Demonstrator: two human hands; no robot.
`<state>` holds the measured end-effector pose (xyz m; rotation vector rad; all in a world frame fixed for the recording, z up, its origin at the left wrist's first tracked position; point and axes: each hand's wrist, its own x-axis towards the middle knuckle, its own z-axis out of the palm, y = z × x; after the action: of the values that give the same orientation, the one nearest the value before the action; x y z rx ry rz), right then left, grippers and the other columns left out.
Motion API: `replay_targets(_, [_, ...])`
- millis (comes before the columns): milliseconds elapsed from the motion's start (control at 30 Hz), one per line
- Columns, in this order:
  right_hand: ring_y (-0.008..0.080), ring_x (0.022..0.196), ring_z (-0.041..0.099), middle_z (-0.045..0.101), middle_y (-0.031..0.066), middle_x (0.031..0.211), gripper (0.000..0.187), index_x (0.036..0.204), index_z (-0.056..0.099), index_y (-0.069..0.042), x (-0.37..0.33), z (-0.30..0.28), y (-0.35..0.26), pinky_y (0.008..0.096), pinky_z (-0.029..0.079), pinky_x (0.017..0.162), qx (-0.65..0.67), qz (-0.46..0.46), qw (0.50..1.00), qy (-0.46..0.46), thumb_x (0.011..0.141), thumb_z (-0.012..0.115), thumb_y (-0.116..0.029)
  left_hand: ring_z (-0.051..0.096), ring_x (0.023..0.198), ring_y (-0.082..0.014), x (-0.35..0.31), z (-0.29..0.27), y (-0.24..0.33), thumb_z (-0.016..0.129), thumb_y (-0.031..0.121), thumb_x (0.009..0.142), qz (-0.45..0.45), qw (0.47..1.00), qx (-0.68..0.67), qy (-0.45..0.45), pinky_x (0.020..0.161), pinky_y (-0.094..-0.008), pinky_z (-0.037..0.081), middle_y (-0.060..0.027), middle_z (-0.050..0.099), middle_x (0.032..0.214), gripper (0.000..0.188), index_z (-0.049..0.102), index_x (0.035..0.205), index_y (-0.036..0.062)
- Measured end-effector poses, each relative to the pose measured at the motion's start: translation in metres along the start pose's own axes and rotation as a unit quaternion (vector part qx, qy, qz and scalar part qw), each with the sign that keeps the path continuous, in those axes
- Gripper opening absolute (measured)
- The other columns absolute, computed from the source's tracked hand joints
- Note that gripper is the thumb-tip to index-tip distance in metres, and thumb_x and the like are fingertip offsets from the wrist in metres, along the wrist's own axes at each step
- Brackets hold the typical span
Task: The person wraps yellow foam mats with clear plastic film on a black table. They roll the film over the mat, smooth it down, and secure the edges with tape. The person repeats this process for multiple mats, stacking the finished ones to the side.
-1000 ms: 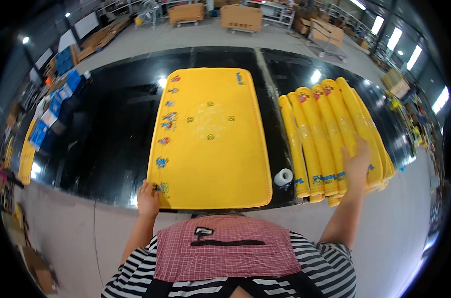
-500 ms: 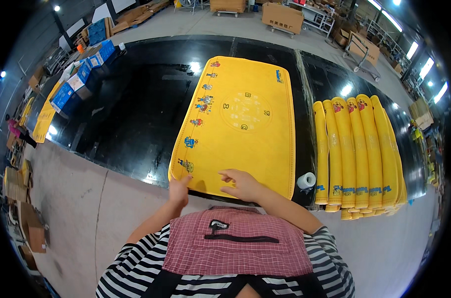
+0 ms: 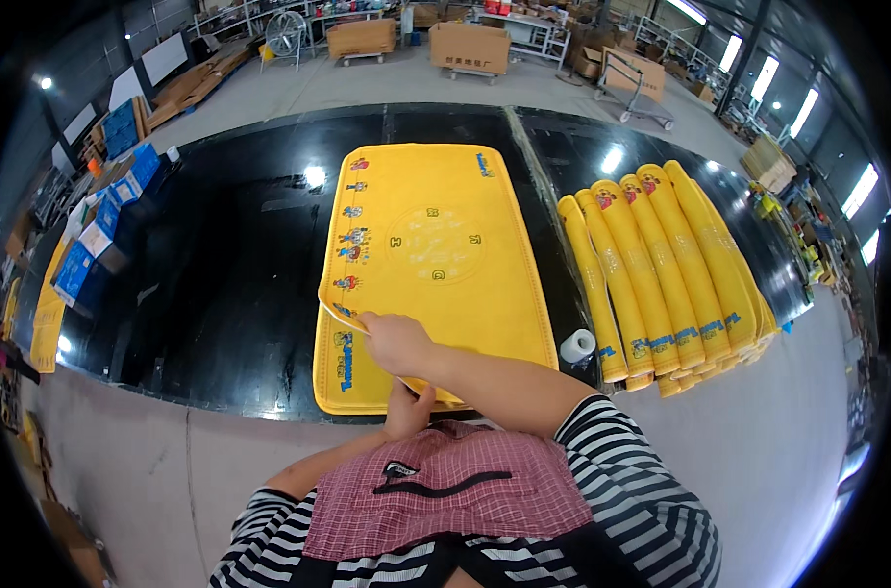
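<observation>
Currently, right hand [image 3: 401, 343]: closed, pinching the raised edge of the top mat [image 3: 485, 318] toward its left side.
Left hand [image 3: 408, 412]: just below the right one, at the near edge of the mats; its fingers are partly hidden, so from where I stand I cannot tell whether they grip.
Top mat: yellow, on the middle of the table, near-left corner folded up and back, far part flat; small coloured figures down the left side, a round pattern at centre.
Lower mat [image 3: 352, 392]: yellow, exposed beneath the folded corner, blue print showing.
White roll [image 3: 569, 350]: on the table, between the top mat and the rolled mats.
Rolled mats [image 3: 651, 279]: yellow, piled side by side on the right.
Table [image 3: 230, 265]: black, glossy.
Blue boxes [image 3: 75, 269]: in a row at the left end.
Floor behind: large carton [image 3: 468, 49] on a wheeled base.
</observation>
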<state>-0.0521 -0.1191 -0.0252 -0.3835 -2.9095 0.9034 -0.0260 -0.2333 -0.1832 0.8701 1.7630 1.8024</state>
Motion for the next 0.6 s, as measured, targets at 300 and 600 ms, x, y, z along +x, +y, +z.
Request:
replay_targets(300, [0.0472, 0.102, 0.066, 0.067, 0.0318, 0.103, 0.034, 0.118, 0.059, 0.006, 0.043, -0.12, -0.066, 0.0484, 0.051, 0.09, 0.154, -0.099, 0.949, 0.256, 0.102, 0.051, -0.023, 0.07, 0.104, -0.0277, 0.044, 0.109, 0.035, 0.072, 0.019, 0.094, 0.139, 0.977, 0.079, -0.139, 0.088, -0.0416, 0.056, -0.0158, 0.074, 0.114, 0.033, 0.068, 0.118, -0.0029])
replay_targets(600, [0.0172, 0.073, 0.065, 0.069, 0.009, 0.092, 0.019, 0.104, 0.064, 0.001, 0.003, -0.305, -0.018, 0.0313, 0.052, 0.068, 0.638, -0.121, 0.682, 0.337, 0.098, 0.062, -0.017, 0.068, 0.107, -0.0142, 0.146, -0.041, 0.088, 0.084, 0.006, 0.087, -0.056, 0.952, 0.057, -0.296, 0.092, -0.03, 0.055, -0.0065, 0.075, 0.113, 0.036, 0.071, 0.12, -0.0007])
